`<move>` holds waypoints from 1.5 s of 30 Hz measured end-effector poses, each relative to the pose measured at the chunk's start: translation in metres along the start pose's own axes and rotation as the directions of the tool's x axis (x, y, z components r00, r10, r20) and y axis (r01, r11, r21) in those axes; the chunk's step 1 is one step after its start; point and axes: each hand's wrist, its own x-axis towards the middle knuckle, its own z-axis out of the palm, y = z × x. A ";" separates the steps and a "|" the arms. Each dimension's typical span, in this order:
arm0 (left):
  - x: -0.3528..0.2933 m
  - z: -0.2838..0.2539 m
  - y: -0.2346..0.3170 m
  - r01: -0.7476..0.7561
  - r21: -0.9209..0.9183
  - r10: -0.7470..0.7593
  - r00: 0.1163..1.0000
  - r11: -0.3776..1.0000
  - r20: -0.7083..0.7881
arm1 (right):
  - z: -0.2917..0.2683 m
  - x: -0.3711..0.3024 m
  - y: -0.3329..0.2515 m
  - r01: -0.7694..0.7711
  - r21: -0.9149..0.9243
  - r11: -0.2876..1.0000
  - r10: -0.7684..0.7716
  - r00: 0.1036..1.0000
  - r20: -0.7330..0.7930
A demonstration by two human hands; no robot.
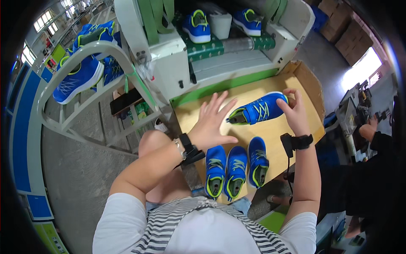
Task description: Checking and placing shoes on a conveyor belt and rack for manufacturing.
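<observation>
A blue sneaker [261, 109] with a yellow-green collar and laces is gripped at its toe by my right hand [294, 109], thumb on one side and fingers on the other. Its heel points left, toward my left hand [212, 122]. That hand holds nothing; its fingers are spread wide, apart from the shoe's heel. On the wooden tabletop [194, 111] nearer to me, several things lie in a row: a left blue sneaker [216, 167], a middle one [237, 169] and a right one [257, 158], toes pointing away from me.
Beyond the table stands a white machine [237, 67] with a green conveyor belt [205, 50] carrying two blue sneakers. On the left, a metal rack [86, 48] holds several more. A cardboard edge [311, 86] borders the table's right side. A person in dark clothes [363, 169] works at the right.
</observation>
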 end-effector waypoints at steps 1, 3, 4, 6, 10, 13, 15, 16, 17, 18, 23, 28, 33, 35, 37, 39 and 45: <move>0.002 0.005 0.005 -0.042 -0.103 0.043 0.999 0.994 0.006 | 0.003 -0.012 -0.013 -0.022 0.094 0.995 0.020 0.999 0.024; 0.010 0.013 0.020 0.054 -0.530 -0.021 0.997 0.846 0.068 | 0.009 -0.032 -0.027 -0.080 0.192 0.978 0.074 0.997 0.039; 0.005 0.009 0.030 0.121 -0.645 -0.091 0.993 0.755 0.079 | 0.012 -0.040 -0.030 -0.085 0.316 0.945 0.073 0.996 0.048; -0.005 0.018 0.023 0.133 -0.832 -0.163 0.985 0.538 0.052 | 0.013 -0.058 -0.045 -0.097 0.453 0.886 0.075 0.995 0.067; -0.020 0.004 0.026 0.296 -0.917 -0.334 0.921 0.268 0.199 | 0.009 -0.106 -0.028 -0.132 0.274 0.953 0.081 0.979 0.188; -0.023 0.014 0.051 0.227 -0.825 -0.168 0.972 0.518 0.162 | 0.031 -0.142 -0.029 -0.158 0.465 0.871 0.041 0.967 0.253; -0.020 0.020 0.061 0.053 -0.722 0.153 0.964 0.689 0.217 | 0.045 -0.156 -0.037 -0.093 0.531 0.842 -0.024 0.978 0.209; -0.017 0.019 0.061 -0.121 -0.597 0.327 0.912 0.793 0.249 | 0.049 -0.159 -0.033 -0.082 0.217 0.973 0.101 0.992 -0.078; -0.016 0.018 0.065 0.028 -0.730 0.303 0.898 0.683 0.318 | 0.042 -0.161 -0.029 -0.185 0.423 0.887 0.237 0.969 -0.074; -0.017 0.016 0.063 0.022 -0.733 0.308 0.899 0.680 0.312 | 0.028 -0.163 -0.028 -0.261 0.598 0.758 0.362 0.930 -0.053; -0.031 0.024 0.052 -0.091 -0.561 0.356 0.852 0.823 0.384 | -0.007 -0.207 0.017 -0.339 0.395 0.854 0.451 0.861 -0.235; -0.084 0.068 0.067 -0.563 -0.319 0.635 0.559 0.763 0.533 | 0.007 -0.251 0.098 -0.469 0.035 0.882 0.458 0.840 -0.292; -0.056 0.072 0.057 -0.391 -0.449 0.586 0.652 0.804 0.482 | 0.026 -0.253 0.086 -0.432 0.011 0.902 0.422 0.874 -0.242; -0.019 0.075 0.044 -0.107 -0.596 0.338 0.895 0.796 0.291 | 0.026 -0.253 0.092 -0.418 -0.006 0.908 0.401 0.874 -0.276; 0.028 0.084 0.016 -0.013 -0.408 0.081 0.986 0.913 0.149 | 0.027 -0.253 0.095 -0.440 0.022 0.898 0.425 0.853 -0.303; 0.074 0.092 -0.009 -0.064 -0.111 0.072 0.995 0.992 0.073 | 0.029 -0.249 0.090 -0.443 -0.067 0.894 0.403 0.860 -0.313; 0.153 0.128 -0.020 -0.132 0.365 0.079 0.985 0.922 0.156 | 0.038 -0.242 0.083 -0.412 -0.136 0.901 0.361 0.886 -0.290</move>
